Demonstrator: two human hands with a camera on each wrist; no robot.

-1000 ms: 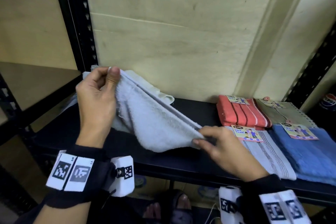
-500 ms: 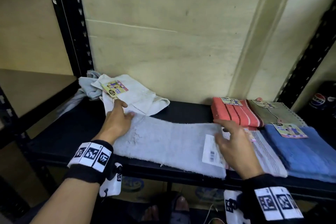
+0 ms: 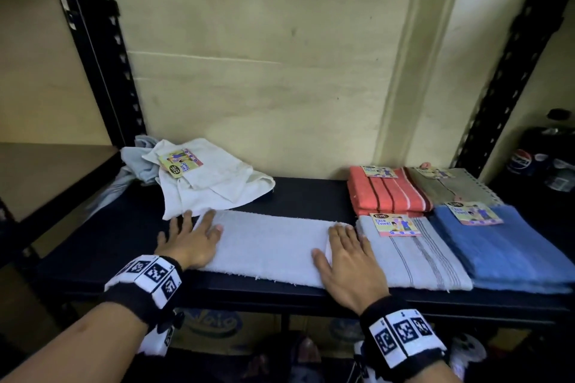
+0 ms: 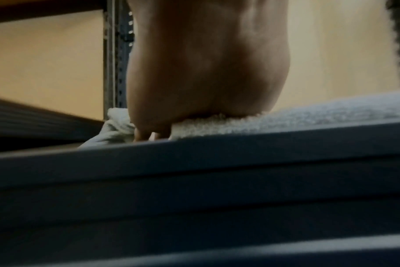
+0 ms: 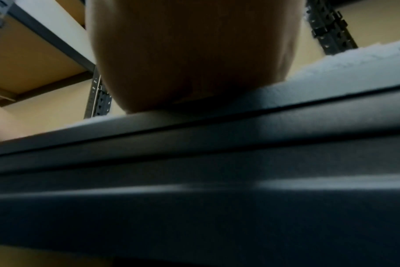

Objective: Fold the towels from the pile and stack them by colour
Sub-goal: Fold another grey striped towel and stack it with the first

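A pale grey towel (image 3: 270, 246) lies folded into a long strip on the black shelf (image 3: 311, 193). My left hand (image 3: 189, 238) lies flat on its left end with straight fingers, and my right hand (image 3: 345, 255) presses flat on its right end. In the left wrist view the heel of the left hand (image 4: 203, 72) sits on the fluffy towel edge (image 4: 240, 124); the right wrist view shows the right hand (image 5: 192, 59) from below on the towel (image 5: 345, 68). A loose pile with a white towel (image 3: 214, 183) and a grey one (image 3: 137, 158) lies at the back left.
Folded towels fill the shelf's right side: a grey striped one (image 3: 417, 255) beside my right hand, a blue one (image 3: 497, 246), a coral striped one (image 3: 389, 193) and an olive one (image 3: 451, 186). Black shelf posts (image 3: 102, 50) stand at both sides, with a plywood wall (image 3: 264, 71) behind.
The grey towel, held up between both hands a second ago, now lies flat on the shelf as a narrower strip. Both hands have let go and press on its ends.
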